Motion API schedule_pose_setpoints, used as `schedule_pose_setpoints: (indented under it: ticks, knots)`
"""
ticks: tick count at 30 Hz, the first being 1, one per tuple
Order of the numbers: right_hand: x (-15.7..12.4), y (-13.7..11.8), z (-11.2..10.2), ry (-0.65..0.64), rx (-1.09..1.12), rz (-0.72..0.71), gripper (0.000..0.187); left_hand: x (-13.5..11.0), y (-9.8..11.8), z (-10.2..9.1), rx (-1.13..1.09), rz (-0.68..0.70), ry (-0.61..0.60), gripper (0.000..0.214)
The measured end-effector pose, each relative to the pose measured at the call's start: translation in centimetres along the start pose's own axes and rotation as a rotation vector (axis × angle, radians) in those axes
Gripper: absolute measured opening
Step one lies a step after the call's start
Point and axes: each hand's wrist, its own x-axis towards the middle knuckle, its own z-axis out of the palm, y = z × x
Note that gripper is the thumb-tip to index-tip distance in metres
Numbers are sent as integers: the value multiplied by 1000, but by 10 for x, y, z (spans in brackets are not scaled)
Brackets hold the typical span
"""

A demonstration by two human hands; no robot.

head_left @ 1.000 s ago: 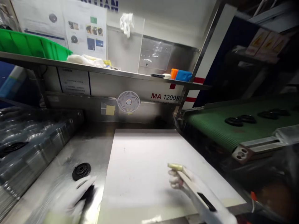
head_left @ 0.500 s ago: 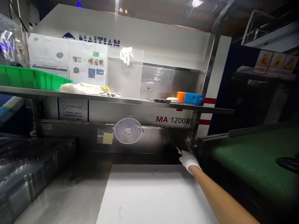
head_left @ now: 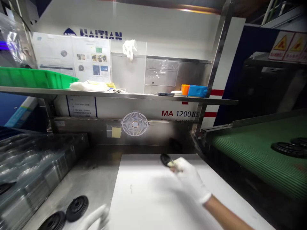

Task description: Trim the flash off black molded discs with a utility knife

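Observation:
My right hand (head_left: 189, 177), in a white glove, hovers over the white board (head_left: 148, 198) with its fingers closed on a small black part (head_left: 165, 158) and a yellowish-handled tool. My left hand (head_left: 96, 217), also gloved and blurred, shows at the bottom edge beside two black round parts (head_left: 77, 207) lying on the steel bench (head_left: 96, 172). Its fingers look stretched out with nothing in them.
Stacked clear plastic trays (head_left: 35, 163) fill the left. A green conveyor belt (head_left: 259, 150) on the right carries more black round parts (head_left: 285, 147). A steel shelf (head_left: 120, 94) above holds a green bin (head_left: 33, 78), cloths and blue and orange boxes. A small white fan (head_left: 134, 124) sits below it.
My right hand pulled back from the far right corner to over the white board, now with a black part. The view tilted down, and my left hand and the two black parts came into view.

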Motion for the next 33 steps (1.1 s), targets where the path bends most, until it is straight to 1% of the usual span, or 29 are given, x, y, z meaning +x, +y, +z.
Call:
schedule_pose_setpoints:
  ticks: [1, 2, 3, 4, 5, 7, 9, 11, 12, 13, 16, 18, 20, 22, 25, 28, 31, 33]
  knots:
    - [-32, -25, 6, -49, 94, -76, 16, -20, -3, -4, -55, -76, -10, 43]
    - [-62, -47, 12, -126, 349, -151, 19, -40, -4, -5, -198, -207, -55, 43]
    - [-90, -66, 18, -161, 545, -117, 14, -57, -4, -2, -325, -325, -128, 44]
    - [-113, -81, 24, -183, 584, -104, 11, -71, -2, 4, -416, -437, -196, 45]
    - [-133, -94, 28, -198, 631, -86, 13, -83, 0, 11, -475, -503, -238, 47]
    - [-160, -109, 35, -209, 597, -49, 21, -98, 6, 23, -502, -585, -231, 46]
    - [-175, -115, 38, -219, 556, -14, 25, -106, 9, 27, -522, -638, -229, 36]
    - [-185, -116, 38, -220, 540, 38, 24, -109, 10, 22, -536, -673, -231, 28]
    - [-188, -115, 37, -218, 546, 66, 22, -110, 9, 17, -539, -665, -218, 28]
    - [-192, -113, 36, -212, 559, 88, 22, -110, 9, 12, -538, -647, -201, 31]
    - [-200, -112, 40, -238, 538, 141, 34, -113, 9, 1, -554, -582, -163, 48]
    - [-203, -114, 47, -253, 487, 151, 35, -117, 8, -2, -571, -558, -166, 50]
    - [-204, -119, 54, -239, 450, 145, 34, -121, 5, -2, -553, -516, -179, 47]
    - [-203, -125, 56, -227, 438, 134, 35, -123, 3, -4, -507, -477, -202, 41]
    - [-200, -129, 48, -258, 372, 113, 38, -123, 5, -9, -486, -446, -230, 29]
    - [-200, -130, 38, -276, 238, 65, 35, -122, 10, -12, -547, -433, -284, 16]
    - [-203, -132, 34, -273, 127, 41, 29, -122, 11, -11, -616, -439, -350, 14]
    - [-205, -134, 36, -252, 49, 40, 27, -122, 10, -9, -639, -441, -362, 14]
